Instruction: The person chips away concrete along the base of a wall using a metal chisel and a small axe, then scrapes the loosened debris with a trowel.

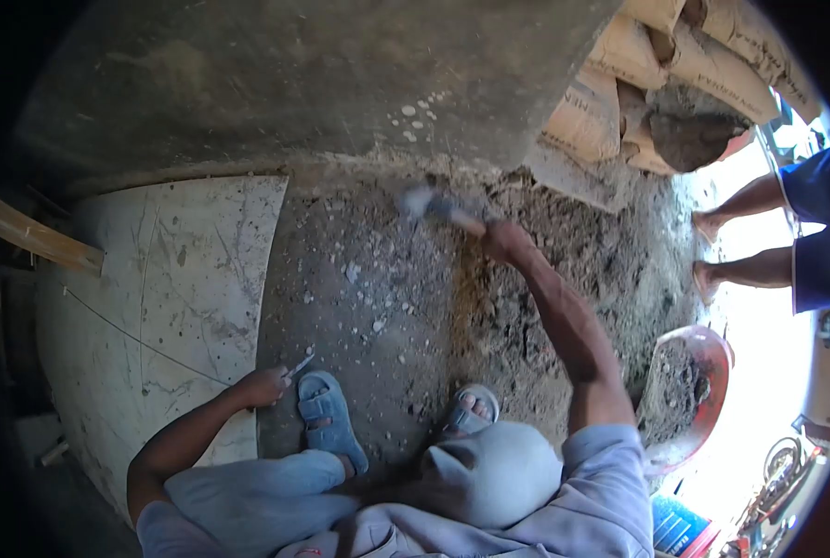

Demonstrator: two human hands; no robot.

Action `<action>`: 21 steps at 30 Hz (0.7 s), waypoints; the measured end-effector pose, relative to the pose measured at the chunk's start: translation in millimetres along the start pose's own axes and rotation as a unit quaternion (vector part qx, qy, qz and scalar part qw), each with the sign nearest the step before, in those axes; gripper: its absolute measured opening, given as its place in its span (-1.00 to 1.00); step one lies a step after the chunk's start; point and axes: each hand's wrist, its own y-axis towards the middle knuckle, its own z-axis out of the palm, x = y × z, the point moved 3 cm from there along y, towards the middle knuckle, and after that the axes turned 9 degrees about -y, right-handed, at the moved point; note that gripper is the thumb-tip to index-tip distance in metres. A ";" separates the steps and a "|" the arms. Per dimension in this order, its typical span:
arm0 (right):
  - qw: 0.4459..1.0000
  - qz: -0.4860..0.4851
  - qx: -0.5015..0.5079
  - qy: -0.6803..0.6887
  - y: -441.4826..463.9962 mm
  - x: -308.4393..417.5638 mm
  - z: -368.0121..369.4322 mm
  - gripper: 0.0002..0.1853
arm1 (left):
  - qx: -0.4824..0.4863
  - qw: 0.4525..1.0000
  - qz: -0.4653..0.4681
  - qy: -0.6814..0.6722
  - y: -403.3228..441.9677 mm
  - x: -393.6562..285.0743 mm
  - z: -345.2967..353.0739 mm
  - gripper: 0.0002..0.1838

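Observation:
My right hand (pixel 508 244) is stretched forward and closed round the handle of a short-handled tool (pixel 469 221). The tool's pale grey head is smeared by motion, so I cannot make out its kind; it is over the dirt floor near the foot of the wall. My left hand (pixel 264 388) is closed low on the left, near the edge of a white board, with a thin pale, pointed strip (pixel 301 365) sticking out of it. Beside that hand is my left foot in a grey sandal (pixel 326 409).
A stained white board (pixel 201 270) lies on the left, below a wooden plank (pixel 48 238). The grey wall (pixel 322 84) runs across the front. Loose soil (pixel 573 251), stacked sacks (pixel 587 116) and a basin of dirt (pixel 717 372) are on the right. Another person's legs (pixel 754 270) stand there.

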 end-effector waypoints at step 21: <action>0.981 -0.081 0.056 -0.167 -53.9 100.8 10.3 -0.72 | 0.044 0.983 0.002 -0.178 33.6 57.8 6.2 -0.67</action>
